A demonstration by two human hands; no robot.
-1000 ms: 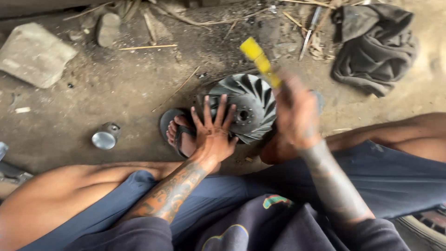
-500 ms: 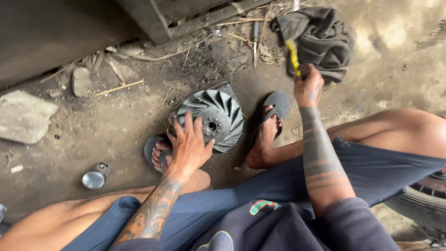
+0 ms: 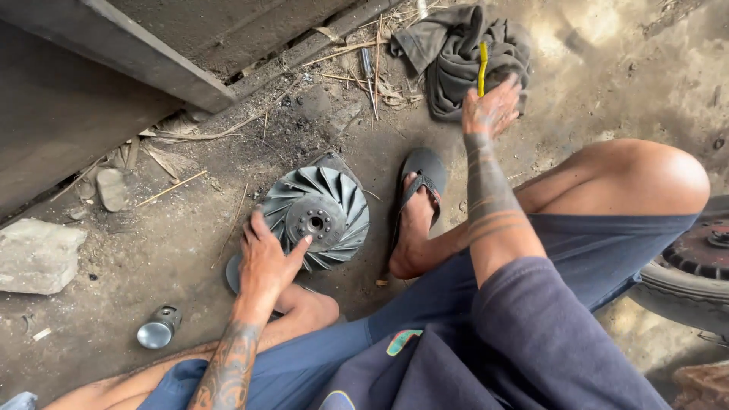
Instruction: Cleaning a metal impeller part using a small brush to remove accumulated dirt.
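A round grey metal fan wheel (image 3: 317, 218) with curved blades lies on the dirt floor between my feet. My left hand (image 3: 266, 262) rests on its near left edge, thumb reaching toward the hub. My right hand (image 3: 492, 110) is stretched out to the far right, fingers closed on a tool with a yellow handle (image 3: 482, 67) held over a crumpled dark cloth (image 3: 456, 53). My right foot in a dark sandal (image 3: 419, 205) sits just right of the wheel.
A small shiny metal cup-shaped part (image 3: 158, 329) lies at the near left. A pale stone (image 3: 38, 254) sits at the far left. A screwdriver (image 3: 369, 70) lies among twigs near a dark metal frame (image 3: 152, 68). A tyre (image 3: 687, 273) is at the right edge.
My right hand has carried the yellow-handled tool from above the fan wheel away to the dark cloth. My left hand has stayed on the wheel. The view has shifted.
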